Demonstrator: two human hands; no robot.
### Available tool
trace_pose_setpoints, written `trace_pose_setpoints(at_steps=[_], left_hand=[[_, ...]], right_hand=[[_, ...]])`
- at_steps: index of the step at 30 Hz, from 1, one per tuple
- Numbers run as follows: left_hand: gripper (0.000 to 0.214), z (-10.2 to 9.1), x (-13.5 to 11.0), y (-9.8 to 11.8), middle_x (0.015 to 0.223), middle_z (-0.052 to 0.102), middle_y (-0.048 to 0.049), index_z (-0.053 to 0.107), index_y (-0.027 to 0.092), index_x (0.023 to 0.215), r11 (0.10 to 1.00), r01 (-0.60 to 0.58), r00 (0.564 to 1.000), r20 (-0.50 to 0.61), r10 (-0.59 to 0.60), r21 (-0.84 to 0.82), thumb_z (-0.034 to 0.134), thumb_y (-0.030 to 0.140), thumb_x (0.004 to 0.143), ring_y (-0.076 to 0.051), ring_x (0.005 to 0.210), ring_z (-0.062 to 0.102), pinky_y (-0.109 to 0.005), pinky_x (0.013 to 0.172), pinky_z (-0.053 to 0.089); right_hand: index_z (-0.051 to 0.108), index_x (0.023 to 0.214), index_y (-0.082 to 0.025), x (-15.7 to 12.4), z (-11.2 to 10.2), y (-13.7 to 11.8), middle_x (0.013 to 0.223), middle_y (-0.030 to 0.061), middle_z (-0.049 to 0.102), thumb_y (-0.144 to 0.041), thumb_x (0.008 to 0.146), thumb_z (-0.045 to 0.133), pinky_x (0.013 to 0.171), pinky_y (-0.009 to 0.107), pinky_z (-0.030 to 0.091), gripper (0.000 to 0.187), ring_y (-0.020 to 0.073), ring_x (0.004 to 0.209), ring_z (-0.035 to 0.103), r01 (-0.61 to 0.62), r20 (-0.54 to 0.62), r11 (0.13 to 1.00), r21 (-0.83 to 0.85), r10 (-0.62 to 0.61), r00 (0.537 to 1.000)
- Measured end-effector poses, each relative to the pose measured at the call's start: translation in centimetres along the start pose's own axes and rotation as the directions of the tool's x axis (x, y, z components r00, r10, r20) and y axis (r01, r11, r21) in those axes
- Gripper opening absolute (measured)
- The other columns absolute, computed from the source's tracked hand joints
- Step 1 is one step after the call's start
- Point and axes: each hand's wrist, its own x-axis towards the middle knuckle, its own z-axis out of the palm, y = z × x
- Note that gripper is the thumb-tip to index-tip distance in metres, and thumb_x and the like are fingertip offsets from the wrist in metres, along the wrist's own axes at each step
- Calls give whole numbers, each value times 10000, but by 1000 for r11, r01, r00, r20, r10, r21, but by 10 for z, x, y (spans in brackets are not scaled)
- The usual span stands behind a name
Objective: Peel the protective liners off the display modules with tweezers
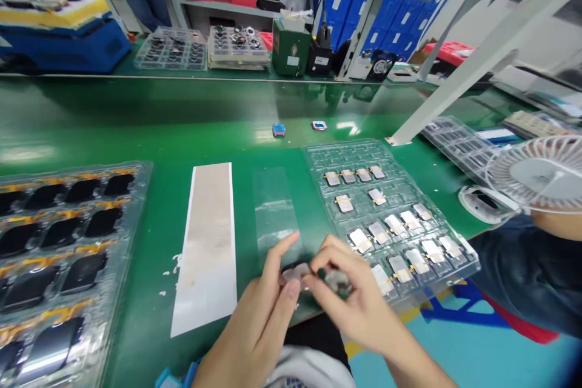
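Both my hands meet at the table's front edge. My left hand (266,309) pinches a small clear film-covered part (297,271) between thumb and forefinger. My right hand (352,297) has its fingers curled round the same small piece from the right. Just right of my hands lies a clear plastic tray (327,154) holding several small silver rectangular parts with orange tabs. A strip of clear film (273,206) lies flat on the green table just beyond my hands.
A white paper strip (209,242) lies left of my hands. A clear tray of black screens (68,242) fills the left. Two small coloured parts (279,129) rest mid-table. A white fan (541,173) and another person's arm (559,224) are at right.
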Motion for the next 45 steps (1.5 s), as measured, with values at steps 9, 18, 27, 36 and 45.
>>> trace_pose_setpoints(at_steps=[9,18,27,36,45], left_hand=[[463,-7,1,3,831,520,15,344,283,1488,991,23,949,-314,20,133,426,339,1036,-124,588,477,-220,491,387],[377,-4,4,-14,783,493,40,450,222,1384,996,0,883,-467,40,86,449,328,1021,-121,566,440,-259,625,438],[299,-7,2,-12,780,480,38,512,239,1294,999,36,882,-471,-29,4,473,320,1009,-133,611,461,-244,597,416],[261,-8,1,-15,793,469,41,548,258,1249,999,32,895,-445,-34,-14,473,300,1003,-127,616,440,-245,630,415],[248,-11,-2,-13,812,535,51,551,272,1210,998,-17,943,-332,-5,-64,547,222,966,-108,631,483,-233,648,443]], right_hand=[[538,625,-222,51,-105,107,565,20,560,-388,824,558,534,295,348,260,177,526,508,-321,-247,770,-551,217,944],[687,1090,-240,63,-104,98,1085,88,650,-343,903,640,789,334,505,219,238,934,661,-28,133,762,-647,149,980],[688,925,-187,108,-107,90,1026,80,640,-285,794,789,826,349,495,192,248,927,637,116,454,786,-607,222,863],[655,914,-182,107,-105,84,972,96,672,-360,714,816,796,370,485,313,284,920,636,7,426,822,-569,288,858],[652,909,-200,63,-83,37,819,38,699,-387,846,661,612,295,495,198,164,657,634,-212,171,964,-163,239,956]])
